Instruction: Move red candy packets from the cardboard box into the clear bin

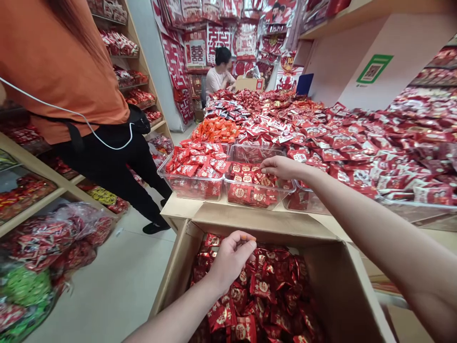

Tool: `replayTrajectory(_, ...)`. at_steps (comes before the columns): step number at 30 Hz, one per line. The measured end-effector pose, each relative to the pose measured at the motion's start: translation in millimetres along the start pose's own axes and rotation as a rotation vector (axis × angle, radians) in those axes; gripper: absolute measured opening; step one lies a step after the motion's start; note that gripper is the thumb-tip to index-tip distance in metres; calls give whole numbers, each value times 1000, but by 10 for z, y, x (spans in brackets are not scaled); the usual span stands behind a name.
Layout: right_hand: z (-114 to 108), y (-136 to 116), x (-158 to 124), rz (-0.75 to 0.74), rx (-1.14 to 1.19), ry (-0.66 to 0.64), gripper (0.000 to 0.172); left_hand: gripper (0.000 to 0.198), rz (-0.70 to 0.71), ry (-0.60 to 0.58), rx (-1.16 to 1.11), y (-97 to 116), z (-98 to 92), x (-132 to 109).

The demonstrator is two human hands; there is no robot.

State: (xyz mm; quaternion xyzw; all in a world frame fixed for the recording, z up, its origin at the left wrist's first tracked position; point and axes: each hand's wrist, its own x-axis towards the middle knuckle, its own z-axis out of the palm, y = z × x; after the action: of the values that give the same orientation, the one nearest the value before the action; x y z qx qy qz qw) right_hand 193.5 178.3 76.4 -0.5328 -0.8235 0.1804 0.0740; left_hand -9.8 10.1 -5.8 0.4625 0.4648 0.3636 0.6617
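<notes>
My right hand (277,167) reaches into a clear plastic bin (259,200), its fingers pinched on a small red packet at the right side. Red packets with gold print (246,178) lie in neat rows in that bin. My left hand (233,259) hovers above an open cardboard box (266,229), with its fingers curled and thumb close to the index finger. Whether anything is between those fingers, I cannot make out. Loose red packets (262,288) of the same look fill the bottom of the box.
Another bin of red packets (196,166) stands to the left; heaps of packets (342,143) cover the counter behind. A person in an orange top (67,71) stands at left by shelves. Someone else (219,78) sits at the back. Bagged goods (53,238) lie on the floor.
</notes>
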Motion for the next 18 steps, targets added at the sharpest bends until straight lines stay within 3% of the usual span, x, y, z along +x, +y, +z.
replayTrajectory(4, -38, 51, -71, 103, -17, 82, 16, 20, 4, -6, 0, -5, 3, 2)
replayTrajectory(10, -238, 166, -111, 212, -99, 410, 17, 19, -33, -9, 15, 5, -5, -4)
replayTrajectory(18, -333, 156, -125, 207, -85, 450, 15, 20, -71, -17, 34, 10, -17, -13)
